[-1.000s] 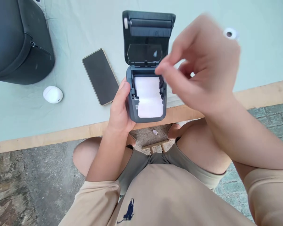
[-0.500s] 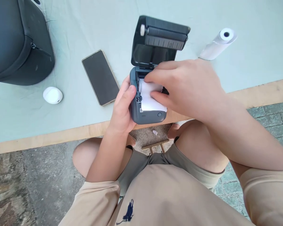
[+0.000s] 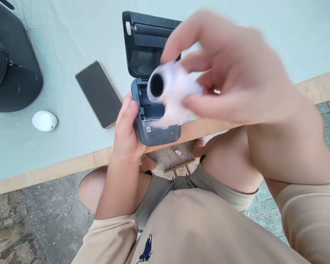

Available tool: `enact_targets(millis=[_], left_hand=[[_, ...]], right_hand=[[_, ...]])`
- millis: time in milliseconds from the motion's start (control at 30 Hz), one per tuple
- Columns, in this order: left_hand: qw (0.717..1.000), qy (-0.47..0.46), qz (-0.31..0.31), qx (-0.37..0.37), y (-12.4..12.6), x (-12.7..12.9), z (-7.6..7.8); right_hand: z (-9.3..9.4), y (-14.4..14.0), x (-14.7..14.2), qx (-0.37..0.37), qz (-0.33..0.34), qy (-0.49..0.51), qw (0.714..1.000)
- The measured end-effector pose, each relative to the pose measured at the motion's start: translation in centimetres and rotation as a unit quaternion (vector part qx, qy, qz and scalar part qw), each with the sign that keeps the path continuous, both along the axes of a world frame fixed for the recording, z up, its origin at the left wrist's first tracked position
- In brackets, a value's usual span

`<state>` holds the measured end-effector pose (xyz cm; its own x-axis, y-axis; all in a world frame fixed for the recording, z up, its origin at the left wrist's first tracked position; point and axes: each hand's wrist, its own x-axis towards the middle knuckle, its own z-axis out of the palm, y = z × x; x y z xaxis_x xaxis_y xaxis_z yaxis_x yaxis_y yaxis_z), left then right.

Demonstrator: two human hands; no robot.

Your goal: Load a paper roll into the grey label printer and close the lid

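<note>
A dark grey portable label printer (image 3: 160, 137) sits at the table's front edge with its black lid (image 3: 145, 44) swung up. My left hand (image 3: 128, 126) is closed round the printer's left side, thumb along the top edge of the body. Above the opened paper bay, my right hand (image 3: 222, 73) grips a white paper roll (image 3: 178, 88) between thumb and fingers. The roll's dark core faces left and a loose flap of paper hangs down over the printer's front. Motion blurs the roll and the right fingers. The roll covers the right part of the bay.
A smartphone (image 3: 99, 94) with a dark screen lies left of the printer. Further left are a white rounded object (image 3: 44, 121) and a black zippered bag (image 3: 13, 66). The wooden table edge (image 3: 79, 159) runs just above my knees.
My right hand has lifted the paper roll up out of the printer's bay. The printer has shifted left in view, still in my left hand. The second roll at the right no longer shows.
</note>
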<state>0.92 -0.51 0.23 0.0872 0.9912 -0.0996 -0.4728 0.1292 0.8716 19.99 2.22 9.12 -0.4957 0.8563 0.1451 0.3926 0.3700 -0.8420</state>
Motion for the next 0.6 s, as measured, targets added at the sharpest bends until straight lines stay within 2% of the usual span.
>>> enact_targets(millis=[33, 100, 167, 200, 267, 300, 367, 433, 467, 500, 600], left_hand=[[1.000, -0.001, -0.011, 0.003, 0.1, 0.0, 0.0], [0.999, -0.018, -0.039, 0.004, 0.3, 0.0, 0.0], [0.998, -0.041, -0.051, -0.003, 0.4, -0.1, -0.1], [0.998, -0.048, -0.051, -0.006, 0.5, -0.1, -0.1], [0.998, -0.049, -0.043, -0.009, 0.5, -0.2, 0.0], [0.998, -0.045, -0.042, -0.008, 0.5, -0.2, 0.0], [0.998, -0.038, -0.045, -0.012, 0.5, -0.3, 0.1], [0.998, -0.037, -0.052, -0.024, 0.4, -0.3, 0.1], [0.997, -0.037, -0.055, -0.031, 0.4, -0.3, 0.2], [0.997, -0.038, -0.058, -0.034, 0.4, -0.3, 0.2], [0.997, -0.039, -0.054, -0.033, 0.5, -0.3, 0.1]], right_hand=[[-0.2, 0.1, 0.7, -0.055, -0.033, 0.091, 0.994], [-1.4, 0.4, 1.8, -0.165, -0.108, 0.219, 0.956], [-3.3, 0.9, 2.6, -0.238, -0.152, 0.259, 0.924], [-4.2, 1.1, 3.0, -0.235, -0.164, 0.259, 0.923], [-5.7, 1.4, 3.5, -0.205, -0.161, 0.226, 0.938], [-6.1, 1.4, 3.7, -0.165, -0.150, 0.180, 0.958], [-6.4, 1.5, 3.8, -0.037, -0.124, 0.050, 0.990], [-6.5, 1.6, 3.6, 0.098, -0.113, -0.064, 0.987], [-6.6, 1.7, 3.4, 0.138, -0.117, -0.092, 0.979], [-6.7, 1.8, 3.2, 0.153, -0.122, -0.112, 0.974], [-7.2, 2.0, 3.0, 0.112, -0.126, -0.153, 0.974]])
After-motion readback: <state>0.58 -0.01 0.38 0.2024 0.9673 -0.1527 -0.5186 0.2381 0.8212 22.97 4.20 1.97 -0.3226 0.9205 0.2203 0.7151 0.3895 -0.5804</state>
